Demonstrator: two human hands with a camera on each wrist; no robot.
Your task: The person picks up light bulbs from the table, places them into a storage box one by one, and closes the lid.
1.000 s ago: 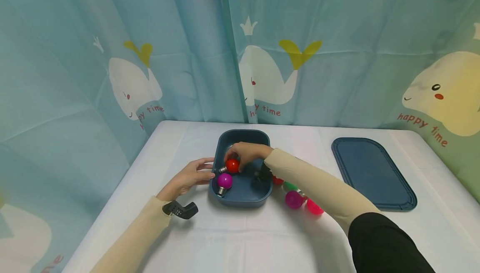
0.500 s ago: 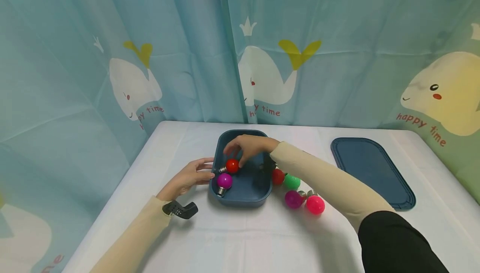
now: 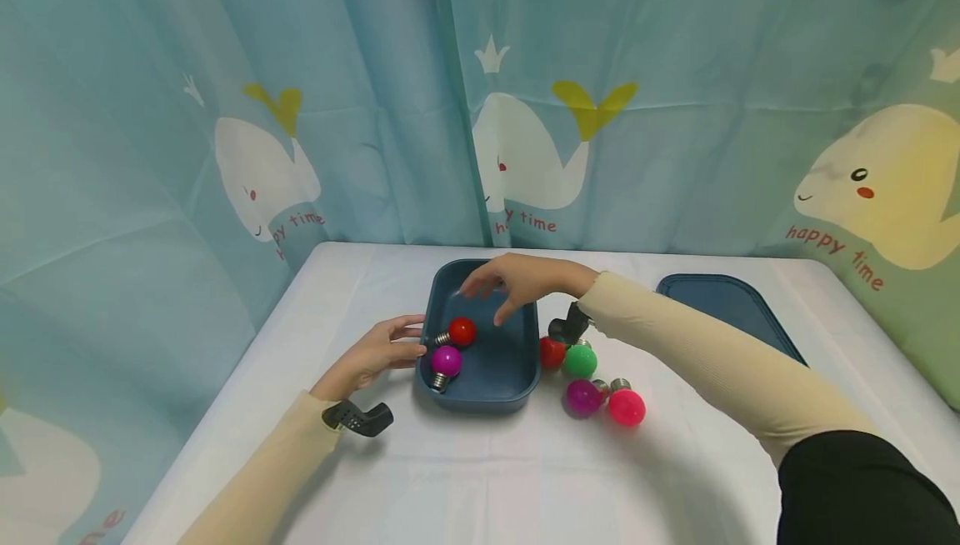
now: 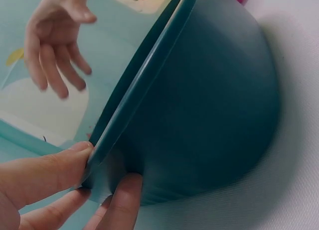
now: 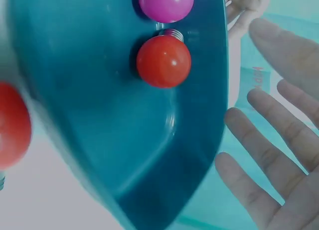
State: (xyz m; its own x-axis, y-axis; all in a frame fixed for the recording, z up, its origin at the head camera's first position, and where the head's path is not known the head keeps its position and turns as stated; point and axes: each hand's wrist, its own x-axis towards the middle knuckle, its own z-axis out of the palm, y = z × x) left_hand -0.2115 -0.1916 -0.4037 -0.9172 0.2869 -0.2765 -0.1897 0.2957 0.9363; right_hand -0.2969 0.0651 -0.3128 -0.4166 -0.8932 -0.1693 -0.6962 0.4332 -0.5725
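A dark blue plastic box stands on the white table. Inside, along its left side, lie a red light bulb and a purple light bulb, each with a metal screw base. My left hand touches the box's left side, its fingertips at the rim and outer wall in the left wrist view. Above the back right part of the box hovers my right hand, fingers spread and holding nothing. The right wrist view shows those fingers apart from the red bulb.
Just right of the box lie a red bulb, a green bulb, a purple bulb and a pink bulb. A flat blue lid lies farther right, partly behind the right sleeve. Whale-print curtains hang behind the table.
My right hand has let go of the red bulb in the box and risen up and to the right. The bulbs outside are more exposed. My left hand stays at the box.
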